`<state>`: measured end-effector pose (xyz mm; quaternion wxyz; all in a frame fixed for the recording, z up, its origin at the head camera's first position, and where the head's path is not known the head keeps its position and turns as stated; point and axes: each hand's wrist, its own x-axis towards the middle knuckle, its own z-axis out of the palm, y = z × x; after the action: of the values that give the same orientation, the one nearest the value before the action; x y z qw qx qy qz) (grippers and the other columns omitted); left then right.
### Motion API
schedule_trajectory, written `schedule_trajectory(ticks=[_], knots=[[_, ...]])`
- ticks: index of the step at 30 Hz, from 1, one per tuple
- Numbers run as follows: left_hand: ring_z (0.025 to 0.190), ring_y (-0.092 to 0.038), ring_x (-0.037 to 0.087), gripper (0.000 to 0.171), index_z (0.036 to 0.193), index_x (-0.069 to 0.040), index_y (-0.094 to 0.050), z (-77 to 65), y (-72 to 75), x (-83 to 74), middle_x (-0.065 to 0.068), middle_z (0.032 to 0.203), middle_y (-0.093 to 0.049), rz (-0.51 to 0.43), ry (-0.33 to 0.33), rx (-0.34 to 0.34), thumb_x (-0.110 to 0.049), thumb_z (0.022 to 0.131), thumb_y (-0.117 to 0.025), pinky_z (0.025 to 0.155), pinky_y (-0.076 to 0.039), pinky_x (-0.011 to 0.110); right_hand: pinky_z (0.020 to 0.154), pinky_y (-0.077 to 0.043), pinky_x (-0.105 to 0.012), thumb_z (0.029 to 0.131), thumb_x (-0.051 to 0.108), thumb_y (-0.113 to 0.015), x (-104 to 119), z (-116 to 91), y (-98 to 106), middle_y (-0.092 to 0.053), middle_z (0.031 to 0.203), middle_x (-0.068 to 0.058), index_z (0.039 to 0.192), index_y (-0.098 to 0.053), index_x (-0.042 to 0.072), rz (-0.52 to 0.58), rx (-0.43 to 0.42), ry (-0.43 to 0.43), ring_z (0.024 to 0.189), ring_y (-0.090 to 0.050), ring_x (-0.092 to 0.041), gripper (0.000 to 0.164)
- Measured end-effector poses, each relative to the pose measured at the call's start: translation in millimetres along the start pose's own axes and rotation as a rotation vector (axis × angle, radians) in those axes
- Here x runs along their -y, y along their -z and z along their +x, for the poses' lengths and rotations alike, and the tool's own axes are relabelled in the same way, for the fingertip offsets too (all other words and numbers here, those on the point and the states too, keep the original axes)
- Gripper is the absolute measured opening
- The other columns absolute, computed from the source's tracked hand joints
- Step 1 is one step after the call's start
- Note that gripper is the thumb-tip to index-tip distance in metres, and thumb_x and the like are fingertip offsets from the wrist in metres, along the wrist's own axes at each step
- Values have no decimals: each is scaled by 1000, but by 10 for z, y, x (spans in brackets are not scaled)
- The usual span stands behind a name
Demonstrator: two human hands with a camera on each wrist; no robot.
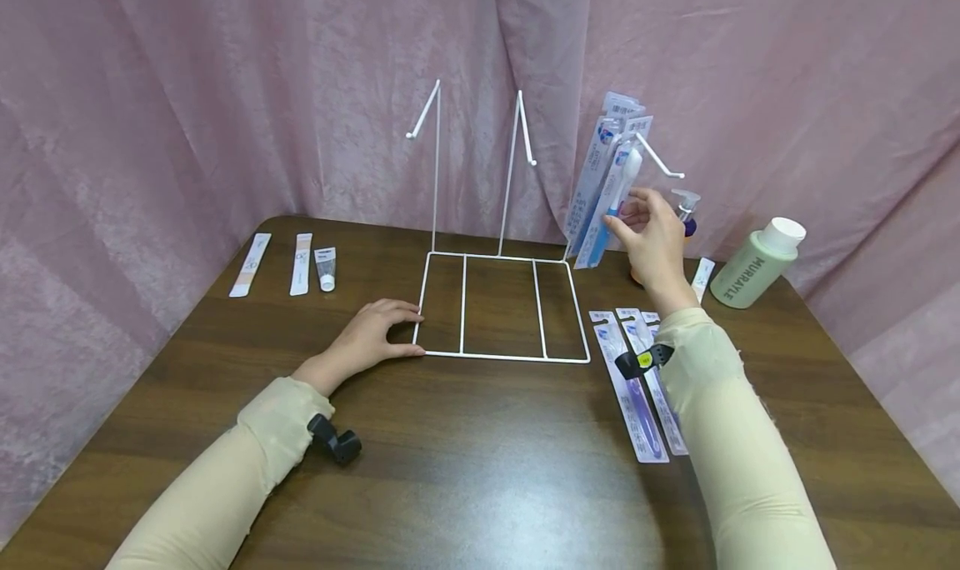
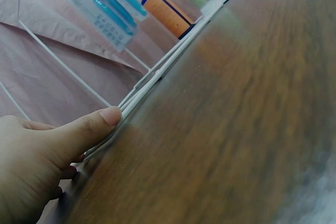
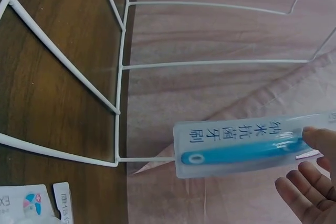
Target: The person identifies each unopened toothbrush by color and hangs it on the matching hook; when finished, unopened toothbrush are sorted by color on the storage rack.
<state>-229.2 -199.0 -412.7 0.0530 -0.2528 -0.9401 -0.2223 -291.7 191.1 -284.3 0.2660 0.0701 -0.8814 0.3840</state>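
Observation:
A white wire rack (image 1: 502,357) stands on the table with hooks at the tops of its uprights. My left hand (image 1: 367,337) rests at its front left corner, thumb and fingers spread against the base wire (image 2: 137,97). My right hand (image 1: 651,241) is at the right hook, beside a packaged blue toothbrush (image 1: 606,212) hanging there with several others behind it. In the right wrist view, the thumb (image 3: 316,139) lies over the edge of the toothbrush package (image 3: 226,150). The other fingers are loosely bent below that edge; the index finger's contact is partly hidden.
More packaged toothbrushes (image 1: 633,395) lie right of the rack, partly under my right forearm. Behind that hand are a pump bottle (image 1: 686,203), a sachet (image 1: 702,277) and a green bottle (image 1: 753,268). Two sachets (image 1: 251,264) and a small tube (image 1: 326,266) lie at the left.

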Motion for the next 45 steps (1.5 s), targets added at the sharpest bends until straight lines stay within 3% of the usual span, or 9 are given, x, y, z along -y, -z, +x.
schedule_trajectory(ticks=[7, 15, 20, 23, 26, 33, 38, 42, 45], knots=[[130, -47, 34, 57, 123, -9, -65, -5, 11, 44, 11, 134, -58, -12, 16, 16, -44, 78, -76, 111, -30, 58, 82, -52, -37, 87, 18, -71, 33, 14, 111, -68, 105, -19, 129, -55, 2, -58, 3, 22, 93, -67, -32, 48], [129, -47, 35, 56, 122, -9, -65, -30, 70, 82, 12, 133, -59, -9, 10, 2, -42, 78, -77, 110, -31, 58, 68, -39, -9, 88, 23, -70, 97, 9, 397, -66, 109, -16, 133, -53, 8, -129, 51, -4, 95, -64, -27, 50], [129, -48, 35, 56, 122, -8, -66, -54, 103, 112, 12, 133, -59, 0, 16, -3, -42, 78, -77, 110, -32, 57, 60, -37, -3, 87, 22, -71, 112, 8, 572, -67, 106, -17, 133, -53, 7, -178, 98, 14, 83, -59, -8, 50], [128, -48, 36, 56, 121, -8, -66, -61, 112, 117, 13, 132, -60, 5, 15, -5, -42, 78, -77, 109, -33, 57, 60, -36, -3, 87, 21, -71, 85, -3, 688, -66, 104, -19, 131, -54, 5, -217, 138, 31, 75, -49, 9, 51], [127, -49, 36, 56, 121, -8, -66, -63, 115, 116, 13, 131, -60, 6, 13, -6, -41, 78, -77, 109, -33, 57, 64, -35, -6, 86, 23, -72, 34, -32, 812, -67, 104, -21, 130, -54, 4, -256, 179, 39, 71, -44, 14, 51], [126, -50, 36, 56, 120, -7, -66, -51, 103, 127, 14, 131, -60, 13, -10, -15, -41, 78, -77, 108, -33, 58, 70, -41, -23, 88, 26, -70, -104, -156, 1048, -66, 103, -25, 131, -53, 0, -337, 269, 32, 90, -64, -34, 53], [127, -49, 35, 57, 121, -8, -66, -41, 110, 134, 13, 132, -60, 4, 7, -4, -42, 77, -77, 109, -33, 56, 73, -43, -35, 88, 28, -69, -198, -281, 1167, -65, 103, -25, 128, -54, -1, -377, 316, 21, 95, -63, -41, 52], [127, -49, 34, 57, 122, -8, -66, -41, 105, 140, 13, 132, -60, 8, 5, -1, -42, 77, -77, 110, -33, 55, 71, -42, -35, 87, 27, -70, -272, -385, 1244, -67, 101, -23, 126, -56, 0, -403, 328, 23, 89, -65, -36, 49], [127, -49, 34, 57, 122, -8, -66, -42, 97, 145, 13, 132, -59, 11, 1, -3, -42, 77, -77, 109, -32, 55, 69, -41, -30, 86, 27, -72, -341, -461, 1296, -68, 98, -23, 125, -57, 1, -416, 338, 23, 75, -64, -10, 49]])
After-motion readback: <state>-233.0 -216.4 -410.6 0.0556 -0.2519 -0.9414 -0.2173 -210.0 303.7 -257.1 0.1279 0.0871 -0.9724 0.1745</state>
